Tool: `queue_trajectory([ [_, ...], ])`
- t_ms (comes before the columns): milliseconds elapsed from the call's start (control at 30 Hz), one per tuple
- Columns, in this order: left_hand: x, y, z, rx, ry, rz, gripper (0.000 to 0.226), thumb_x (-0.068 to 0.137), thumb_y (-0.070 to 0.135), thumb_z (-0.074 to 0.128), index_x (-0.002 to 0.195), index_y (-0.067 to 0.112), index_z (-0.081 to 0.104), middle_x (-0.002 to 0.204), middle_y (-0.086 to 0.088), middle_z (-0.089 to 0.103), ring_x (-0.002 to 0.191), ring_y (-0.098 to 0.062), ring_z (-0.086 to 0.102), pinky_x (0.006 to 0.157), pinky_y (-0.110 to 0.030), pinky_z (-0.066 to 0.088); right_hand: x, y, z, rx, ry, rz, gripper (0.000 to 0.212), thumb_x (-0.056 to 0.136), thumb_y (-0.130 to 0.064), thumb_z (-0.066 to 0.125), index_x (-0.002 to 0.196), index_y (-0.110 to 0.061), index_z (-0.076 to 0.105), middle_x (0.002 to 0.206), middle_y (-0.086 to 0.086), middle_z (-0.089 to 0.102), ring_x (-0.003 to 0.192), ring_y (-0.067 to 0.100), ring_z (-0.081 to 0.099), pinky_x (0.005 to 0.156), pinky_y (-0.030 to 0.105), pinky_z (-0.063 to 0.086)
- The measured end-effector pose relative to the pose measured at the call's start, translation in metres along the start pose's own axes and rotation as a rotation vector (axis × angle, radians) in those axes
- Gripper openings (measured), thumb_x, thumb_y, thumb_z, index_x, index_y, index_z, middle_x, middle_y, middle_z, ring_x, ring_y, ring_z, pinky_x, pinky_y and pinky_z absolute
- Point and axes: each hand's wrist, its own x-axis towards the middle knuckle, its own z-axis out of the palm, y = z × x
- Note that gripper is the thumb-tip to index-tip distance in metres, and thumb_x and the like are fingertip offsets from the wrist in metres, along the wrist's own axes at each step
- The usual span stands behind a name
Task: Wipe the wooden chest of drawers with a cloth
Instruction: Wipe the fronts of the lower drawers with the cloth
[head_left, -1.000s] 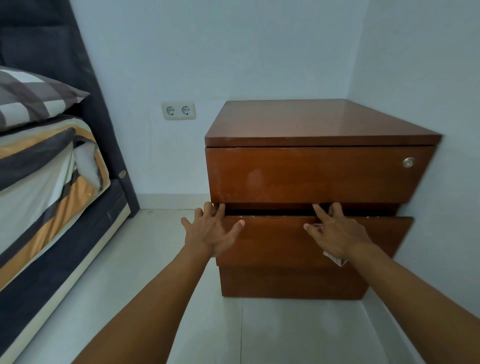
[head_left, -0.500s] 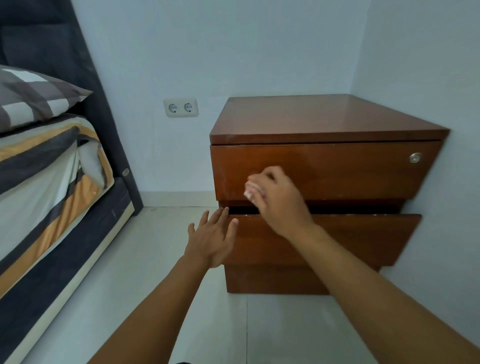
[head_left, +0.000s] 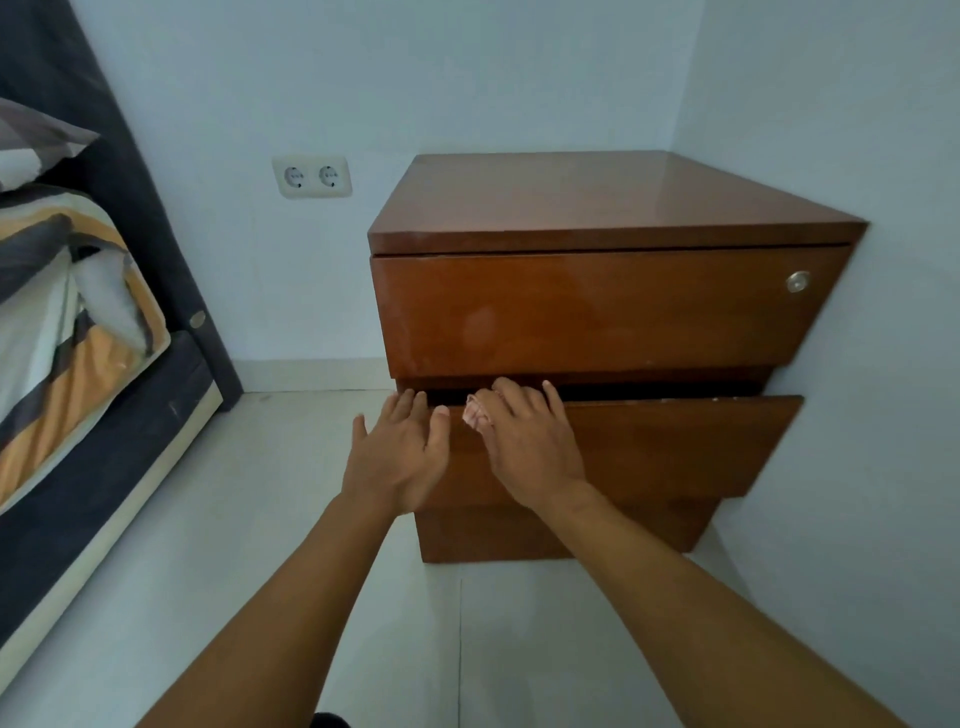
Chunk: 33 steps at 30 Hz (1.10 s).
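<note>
White-walled corner, and the right hand (head_left: 530, 447) has its grip round the cloth (head_left: 475, 414) at the drawer (head_left: 675, 447) lip, left hand (head_left: 400, 457) open beside it, so long firm strokes should serve.

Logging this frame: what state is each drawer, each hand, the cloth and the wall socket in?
Top drawer: closed.
Lower drawer: pulled partly out.
Cloth: bunched up, held at the lower drawer's top edge.
Right hand: holds the cloth, fingers over the drawer's edge.
Left hand: open, fingers straight, at the lower drawer's left end.
Wall socket: nothing plugged in.
</note>
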Motion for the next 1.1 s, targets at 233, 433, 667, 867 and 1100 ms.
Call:
queue_trajectory([
  [233, -0.005, -0.001, 0.009, 0.159, 0.031, -0.004, 0.088, 0.089, 0.065, -0.005, 0.162, 0.019, 0.011, 0.17, -0.001, 0.011, 0.157, -0.021, 0.005, 0.125, -0.054, -0.001, -0.041, 0.116, -0.036, -0.112, 0.023, 0.15, 0.034, 0.105, -0.033, 0.044, 0.138, -0.026, 0.052, 0.146, 0.0, 0.051, 0.129, 0.025, 0.052, 0.122, 0.053, 0.027],
  [433, -0.008, 0.001, 0.004, 0.22, 0.007, -0.007, 0.089, 0.088, 0.065, -0.006, 0.162, 0.019, 0.01, 0.17, -0.001, 0.009, 0.157, -0.021, 0.004, 0.124, -0.055, -0.002, -0.069, 0.194, -0.052, -0.219, 0.14, 0.227, 0.034, 0.105, -0.032, 0.036, 0.127, -0.019, 0.059, 0.135, 0.007, 0.057, 0.117, 0.032, 0.056, 0.111, 0.057, 0.035],
  [667, -0.01, 0.003, 0.005, 0.214, -0.008, -0.026, 0.09, 0.087, 0.066, -0.004, 0.162, 0.018, 0.008, 0.17, -0.002, 0.008, 0.157, -0.022, 0.003, 0.124, -0.055, -0.001, -0.082, 0.25, -0.058, -0.259, 0.141, 0.287, 0.023, 0.1, -0.009, 0.058, 0.122, -0.005, 0.06, 0.128, 0.018, 0.058, 0.106, 0.039, 0.058, 0.088, 0.049, 0.052],
  [867, -0.013, 0.001, 0.005, 0.164, -0.016, -0.017, 0.076, 0.1, 0.062, 0.008, 0.163, 0.019, 0.004, 0.171, -0.002, 0.003, 0.157, -0.023, -0.002, 0.125, -0.054, -0.002, -0.066, 0.24, -0.088, -0.223, -0.036, 0.425, 0.027, 0.104, -0.021, 0.049, 0.11, -0.001, 0.067, 0.113, 0.019, 0.063, 0.099, 0.041, 0.061, 0.078, 0.049, 0.056],
  [1100, -0.013, 0.001, 0.019, 0.136, 0.055, -0.015, 0.09, 0.088, 0.07, 0.0, 0.162, 0.019, 0.006, 0.171, -0.004, 0.003, 0.157, -0.026, -0.002, 0.124, -0.053, 0.001, -0.057, 0.174, -0.067, -0.055, 0.077, 0.085, 0.049, 0.098, 0.001, 0.053, 0.146, -0.013, 0.054, 0.152, 0.014, 0.051, 0.141, 0.036, 0.045, 0.117, 0.052, 0.039],
])
